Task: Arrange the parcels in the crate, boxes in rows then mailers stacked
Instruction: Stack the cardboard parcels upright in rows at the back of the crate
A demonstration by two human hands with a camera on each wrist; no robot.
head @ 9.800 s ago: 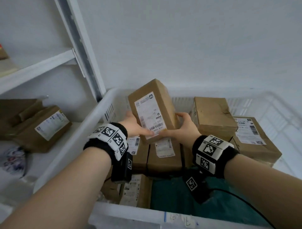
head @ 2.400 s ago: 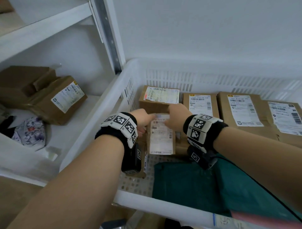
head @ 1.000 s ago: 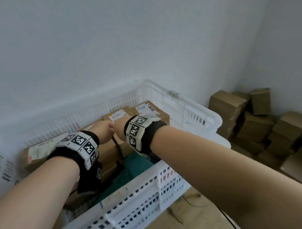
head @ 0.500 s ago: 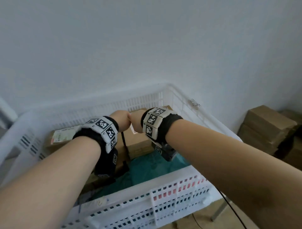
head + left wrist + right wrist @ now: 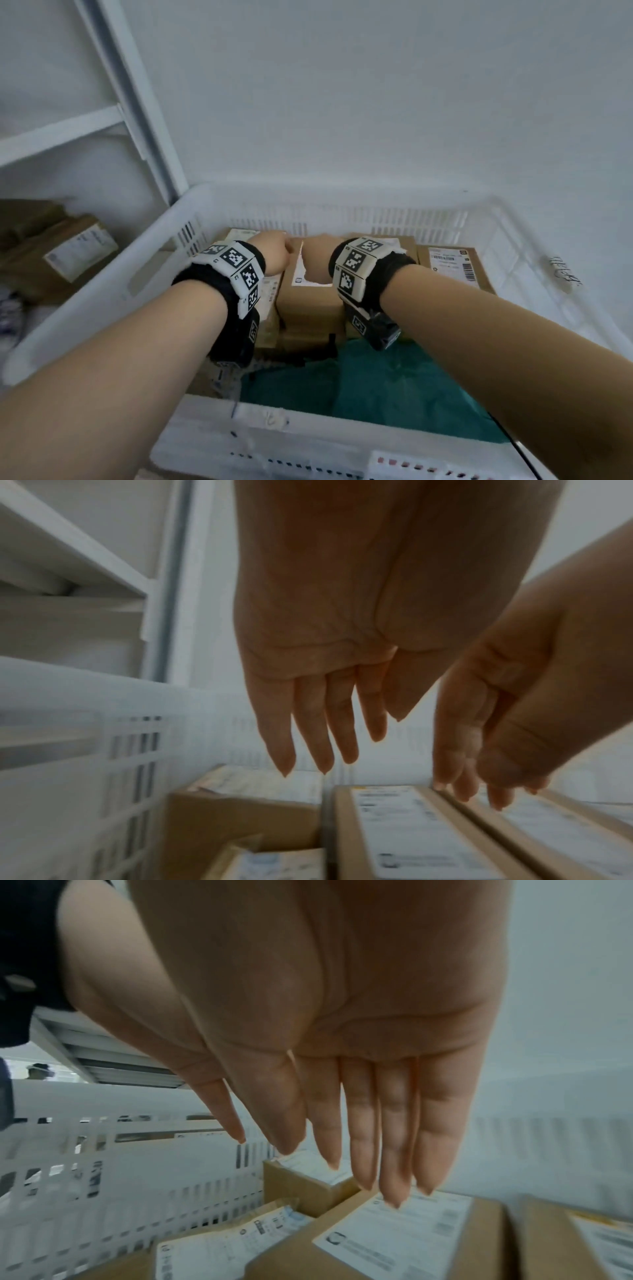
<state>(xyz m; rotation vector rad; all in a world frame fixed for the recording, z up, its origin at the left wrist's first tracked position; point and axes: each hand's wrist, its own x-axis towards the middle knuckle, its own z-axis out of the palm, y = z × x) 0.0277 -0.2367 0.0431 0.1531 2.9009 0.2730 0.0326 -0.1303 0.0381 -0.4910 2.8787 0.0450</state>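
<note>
White wall and a metal rack frame the white crate (image 5: 144,263), and along its far wall my cardboard boxes (image 5: 310,301) sit in a row, labels up, with a second row started in front at the left. A teal mailer (image 5: 394,383) lies loose on the crate floor nearer me, so I judge the box rows close to done and the mailer stacking not yet begun. My left hand (image 5: 274,251) and right hand (image 5: 317,257) hang side by side over the middle box, both empty. From the head view I see only their backs and cannot read the fingers; the left wrist view shows my left fingers (image 5: 310,723) straight and slack above the boxes, and the right wrist view shows my right fingers (image 5: 394,1123) straight too, tips at or just above a label, contact uncertain. Only the head view shows the mailer and a spare box (image 5: 68,253) on the shelf outside the crate.
</note>
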